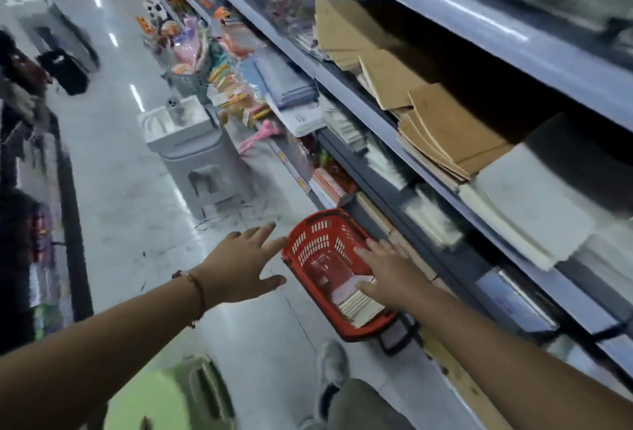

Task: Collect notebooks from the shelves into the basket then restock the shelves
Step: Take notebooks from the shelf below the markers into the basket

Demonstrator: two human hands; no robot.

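A red plastic basket stands on the floor against the bottom of the shelving, with a stack of white notebooks lying in its near end. My left hand hovers just left of the basket, fingers spread and holding nothing. Over the basket's right side my right hand is spread flat, empty, its thumb by the white notebooks. Brown notebooks and white notebooks lie in stacks on the middle shelf to the right.
A grey plastic step stool stands in the aisle beyond the basket. A green plastic stool is at the bottom left. My shoe is near the basket's black handle. Shelves of goods line both sides of the aisle.
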